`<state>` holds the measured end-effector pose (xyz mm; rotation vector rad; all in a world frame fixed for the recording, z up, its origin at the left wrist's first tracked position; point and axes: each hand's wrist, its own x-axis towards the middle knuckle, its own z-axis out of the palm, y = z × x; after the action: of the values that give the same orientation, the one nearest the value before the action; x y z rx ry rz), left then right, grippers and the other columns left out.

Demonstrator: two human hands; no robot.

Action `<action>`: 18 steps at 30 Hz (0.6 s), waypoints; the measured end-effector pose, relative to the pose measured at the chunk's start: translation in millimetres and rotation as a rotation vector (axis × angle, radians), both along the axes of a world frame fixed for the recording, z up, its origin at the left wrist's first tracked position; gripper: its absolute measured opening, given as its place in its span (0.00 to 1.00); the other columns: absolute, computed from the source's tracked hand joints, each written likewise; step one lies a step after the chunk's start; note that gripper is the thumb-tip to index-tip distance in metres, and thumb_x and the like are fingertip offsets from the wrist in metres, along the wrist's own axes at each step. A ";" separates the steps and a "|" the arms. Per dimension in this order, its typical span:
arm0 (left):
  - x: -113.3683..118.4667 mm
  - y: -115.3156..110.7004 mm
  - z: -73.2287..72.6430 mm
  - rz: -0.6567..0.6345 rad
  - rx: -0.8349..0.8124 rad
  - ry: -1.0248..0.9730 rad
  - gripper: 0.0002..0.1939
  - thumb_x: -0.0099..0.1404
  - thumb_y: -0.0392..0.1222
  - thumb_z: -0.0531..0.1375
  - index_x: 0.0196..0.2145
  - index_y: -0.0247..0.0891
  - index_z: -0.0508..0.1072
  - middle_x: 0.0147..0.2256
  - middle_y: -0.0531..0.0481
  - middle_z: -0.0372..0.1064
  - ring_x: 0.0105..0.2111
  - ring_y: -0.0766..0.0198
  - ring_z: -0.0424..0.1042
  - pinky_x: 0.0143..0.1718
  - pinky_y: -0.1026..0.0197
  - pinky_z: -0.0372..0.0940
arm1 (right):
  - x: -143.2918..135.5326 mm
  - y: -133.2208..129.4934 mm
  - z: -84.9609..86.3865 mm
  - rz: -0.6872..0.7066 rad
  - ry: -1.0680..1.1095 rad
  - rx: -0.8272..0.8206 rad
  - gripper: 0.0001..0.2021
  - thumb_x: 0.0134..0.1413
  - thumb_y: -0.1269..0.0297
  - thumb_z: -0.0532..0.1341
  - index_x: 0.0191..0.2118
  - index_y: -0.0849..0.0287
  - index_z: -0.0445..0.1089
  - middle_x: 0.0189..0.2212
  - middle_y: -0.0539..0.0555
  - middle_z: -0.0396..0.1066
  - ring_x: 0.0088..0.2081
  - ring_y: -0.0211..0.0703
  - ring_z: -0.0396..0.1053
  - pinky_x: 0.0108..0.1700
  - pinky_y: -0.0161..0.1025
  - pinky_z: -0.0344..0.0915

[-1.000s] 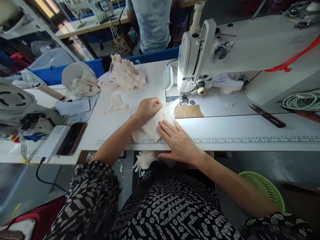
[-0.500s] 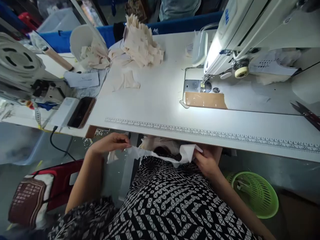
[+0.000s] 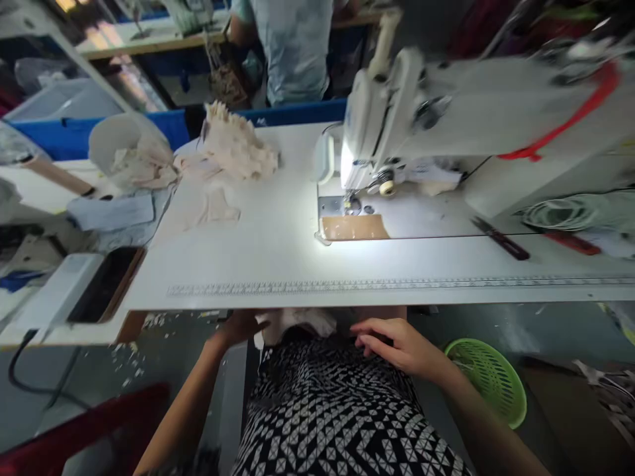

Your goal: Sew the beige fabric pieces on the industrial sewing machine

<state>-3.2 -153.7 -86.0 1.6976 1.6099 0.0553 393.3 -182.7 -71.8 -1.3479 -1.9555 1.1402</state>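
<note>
White fabric (image 3: 297, 322) is bunched on my lap, just under the front edge of the sewing table. At its left side is my left hand (image 3: 242, 328), shadowed and partly beneath the tabletop; its visible fingers are stretched toward the cloth, and contact is unclear. My right hand (image 3: 397, 344) hovers over the lap to the right of the fabric, fingers apart and holding nothing. Above on the table stands a white sewing machine (image 3: 364, 132), its lamp lighting the needle area.
A pile of cream fabric pieces (image 3: 235, 145) and a single cut piece (image 3: 218, 206) lie on the tabletop (image 3: 278, 251). Thread snips (image 3: 501, 238) rest at right, a phone (image 3: 106, 284) at left. A green basket (image 3: 489, 380) stands on the floor. Another person (image 3: 292, 53) is beyond the table.
The white fabric strip stretched between both hands has been lowered or let go; white cloth now lies on the lap. My right hand is empty. The view has swung right and up.
</note>
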 end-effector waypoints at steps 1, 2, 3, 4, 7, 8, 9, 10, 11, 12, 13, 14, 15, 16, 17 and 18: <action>5.4 -2.5 8.4 -0.063 -0.033 -0.030 0.16 0.64 0.57 0.66 0.44 0.47 0.83 0.47 0.43 0.82 0.51 0.41 0.79 0.50 0.48 0.74 | 6.8 7.2 15.9 -0.014 -0.014 0.078 0.16 0.65 0.46 0.59 0.43 0.48 0.81 0.28 0.51 0.78 0.27 0.46 0.75 0.32 0.42 0.74; 12.6 -4.1 19.3 -0.141 -0.070 -0.097 0.17 0.63 0.57 0.67 0.45 0.47 0.83 0.48 0.44 0.82 0.50 0.43 0.79 0.51 0.49 0.74 | 14.8 20.0 31.0 -0.081 -0.050 0.162 0.16 0.67 0.46 0.58 0.45 0.46 0.81 0.28 0.51 0.78 0.26 0.46 0.74 0.31 0.43 0.74; 21.6 -4.6 33.0 -0.238 -0.118 -0.193 0.18 0.63 0.57 0.67 0.47 0.48 0.83 0.49 0.45 0.82 0.50 0.45 0.80 0.51 0.50 0.74 | 24.0 38.4 44.8 -0.177 -0.114 0.251 0.15 0.67 0.47 0.58 0.46 0.45 0.80 0.29 0.51 0.78 0.28 0.47 0.75 0.32 0.44 0.73; 32.2 -3.8 49.3 -0.343 -0.163 -0.303 0.19 0.64 0.57 0.67 0.49 0.49 0.82 0.50 0.46 0.82 0.50 0.47 0.80 0.52 0.51 0.75 | 33.8 61.7 56.3 -0.272 -0.187 0.337 0.14 0.66 0.48 0.59 0.46 0.45 0.80 0.31 0.53 0.79 0.31 0.50 0.76 0.34 0.45 0.73; 69.6 7.6 104.4 -0.566 -0.191 -0.582 0.16 0.71 0.55 0.64 0.52 0.47 0.81 0.49 0.46 0.82 0.49 0.53 0.80 0.54 0.53 0.74 | 58.3 146.4 73.6 -0.485 -0.408 0.560 0.12 0.63 0.54 0.60 0.44 0.52 0.79 0.37 0.61 0.80 0.41 0.58 0.76 0.43 0.51 0.72; 82.1 14.2 120.5 -0.573 -0.156 -0.636 0.15 0.73 0.53 0.62 0.50 0.45 0.81 0.46 0.45 0.82 0.47 0.55 0.80 0.53 0.53 0.74 | 62.4 173.1 73.7 -0.523 -0.480 0.596 0.12 0.61 0.57 0.60 0.43 0.54 0.78 0.39 0.63 0.80 0.44 0.60 0.75 0.45 0.53 0.71; 93.8 21.9 133.3 -0.563 -0.126 -0.662 0.14 0.74 0.51 0.61 0.49 0.43 0.80 0.45 0.44 0.82 0.45 0.56 0.80 0.53 0.53 0.74 | 64.2 195.8 72.0 -0.545 -0.533 0.599 0.10 0.59 0.59 0.61 0.40 0.56 0.78 0.39 0.64 0.79 0.45 0.61 0.74 0.47 0.54 0.71; 104.6 30.5 142.0 -0.531 -0.075 -0.672 0.13 0.75 0.50 0.60 0.48 0.42 0.80 0.44 0.44 0.82 0.45 0.56 0.80 0.52 0.53 0.75 | 64.0 213.2 69.2 -0.536 -0.557 0.583 0.08 0.57 0.60 0.61 0.37 0.56 0.77 0.37 0.64 0.79 0.44 0.60 0.74 0.47 0.54 0.70; 114.3 39.7 146.3 -0.489 -0.006 -0.671 0.12 0.76 0.49 0.59 0.48 0.41 0.79 0.44 0.43 0.81 0.46 0.56 0.80 0.52 0.53 0.75 | 62.5 224.4 66.3 -0.510 -0.554 0.555 0.07 0.56 0.61 0.61 0.34 0.55 0.75 0.35 0.62 0.78 0.42 0.58 0.74 0.47 0.54 0.70; 123.0 49.3 146.5 -0.439 0.077 -0.667 0.12 0.76 0.47 0.59 0.48 0.40 0.79 0.46 0.42 0.80 0.48 0.56 0.79 0.53 0.52 0.76 | 60.4 229.2 64.0 -0.478 -0.524 0.524 0.06 0.56 0.61 0.61 0.31 0.54 0.73 0.33 0.60 0.78 0.39 0.56 0.74 0.46 0.52 0.70; 131.0 59.2 143.3 -0.384 0.169 -0.664 0.12 0.76 0.46 0.59 0.50 0.40 0.78 0.49 0.40 0.78 0.51 0.55 0.78 0.54 0.51 0.76 | 58.1 227.7 62.8 -0.440 -0.473 0.495 0.06 0.56 0.61 0.61 0.29 0.53 0.72 0.31 0.58 0.78 0.37 0.54 0.74 0.45 0.50 0.70; 138.4 69.1 137.7 -0.329 0.256 -0.661 0.13 0.75 0.45 0.58 0.52 0.39 0.76 0.53 0.38 0.76 0.53 0.54 0.77 0.55 0.50 0.76 | 55.7 220.9 63.1 -0.402 -0.405 0.469 0.07 0.56 0.60 0.61 0.28 0.52 0.70 0.30 0.57 0.78 0.36 0.52 0.74 0.43 0.48 0.69; 145.3 78.9 131.1 -0.275 0.329 -0.659 0.14 0.75 0.44 0.58 0.54 0.38 0.75 0.56 0.35 0.74 0.56 0.53 0.75 0.56 0.49 0.76 | 53.0 209.8 65.2 -0.369 -0.329 0.446 0.08 0.57 0.59 0.61 0.28 0.52 0.70 0.31 0.56 0.78 0.35 0.50 0.74 0.41 0.47 0.69; 151.9 88.5 124.3 -0.223 0.384 -0.659 0.16 0.75 0.44 0.59 0.56 0.36 0.74 0.58 0.33 0.71 0.58 0.52 0.74 0.56 0.48 0.75 | 49.7 196.0 69.0 -0.335 -0.253 0.423 0.08 0.58 0.57 0.61 0.29 0.52 0.71 0.32 0.55 0.79 0.36 0.49 0.74 0.41 0.45 0.69; 158.0 97.7 118.2 -0.180 0.413 -0.664 0.17 0.74 0.44 0.60 0.57 0.35 0.72 0.60 0.32 0.69 0.59 0.51 0.73 0.57 0.47 0.75 | 45.4 181.2 74.1 -0.302 -0.179 0.397 0.09 0.59 0.55 0.62 0.31 0.52 0.72 0.33 0.54 0.80 0.36 0.49 0.75 0.41 0.45 0.69; 163.5 106.4 113.2 -0.145 0.418 -0.678 0.19 0.73 0.44 0.62 0.58 0.35 0.72 0.61 0.32 0.67 0.59 0.50 0.73 0.56 0.47 0.75 | 39.9 166.9 80.3 -0.267 -0.116 0.365 0.09 0.60 0.53 0.63 0.34 0.52 0.74 0.35 0.53 0.81 0.38 0.49 0.77 0.43 0.45 0.70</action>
<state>160.3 -47.3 27.2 1.8203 1.0016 0.8509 433.2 -15.8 8.4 -1.4408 -1.8770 0.5603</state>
